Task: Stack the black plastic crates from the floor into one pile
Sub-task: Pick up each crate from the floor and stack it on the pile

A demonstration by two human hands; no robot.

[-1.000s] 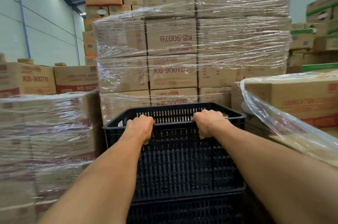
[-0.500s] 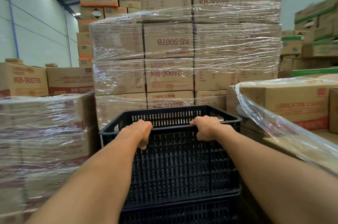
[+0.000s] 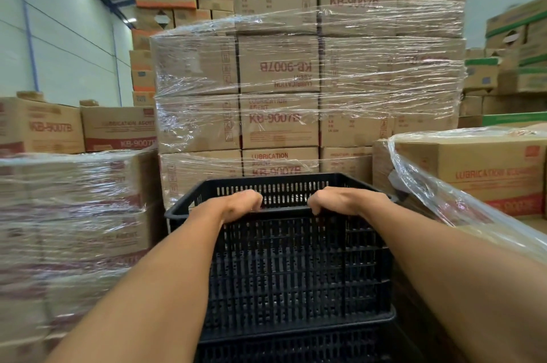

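A black slotted plastic crate [image 3: 290, 268] stands right in front of me, resting on top of another black crate [image 3: 296, 346] whose rim shows at the bottom of the view. My left hand [image 3: 241, 204] curls over the near rim of the top crate, left of centre. My right hand [image 3: 340, 199] grips the same rim, right of centre. Both forearms reach in from the bottom corners. The crate's inside looks empty as far as I can see.
A tall pallet of shrink-wrapped cardboard boxes [image 3: 296, 90] rises just behind the crates. A lower wrapped stack [image 3: 71, 214] stands close on the left. Boxes under loose plastic film [image 3: 473, 179] sit close on the right. More cartons fill the warehouse behind.
The view has shifted slightly, and the crates sit a little further left in it. Both hands keep the same hold on the top crate's near rim.
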